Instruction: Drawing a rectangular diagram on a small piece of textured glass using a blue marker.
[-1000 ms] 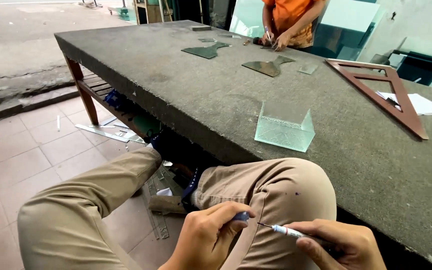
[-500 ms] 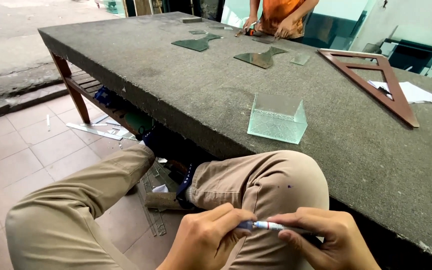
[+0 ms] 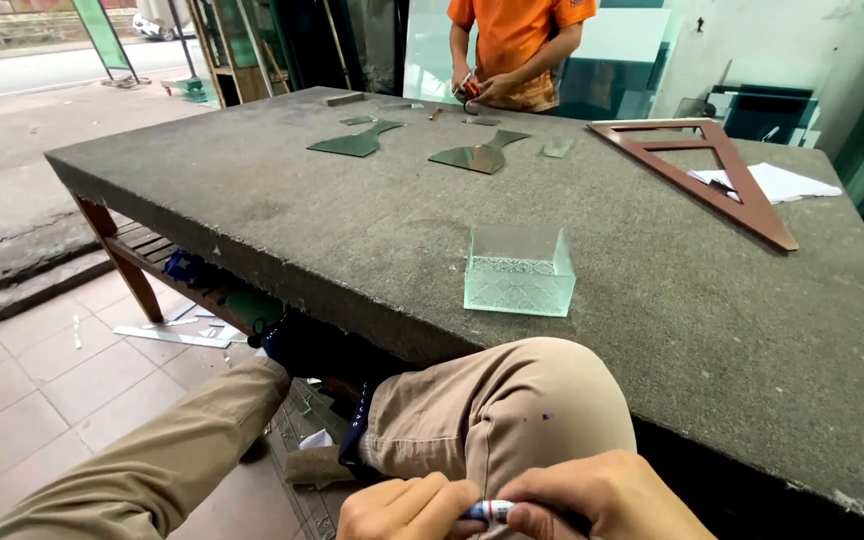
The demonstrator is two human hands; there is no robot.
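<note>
Marker (image 3: 492,511) lies crosswise between both hands at the bottom of the view, above the bent knee (image 3: 512,410), below the desk (image 3: 652,300) edge. Left hand (image 3: 407,510) is closed around one end; right hand (image 3: 602,500) is closed around the other, fingers wrapped tight. Judged step: separating or seating the cap. Pull or push straight along the barrel, keep the tip away from trouser fabric. Glass box (image 3: 519,270) stands on the desk, well apart, untouched.
</note>
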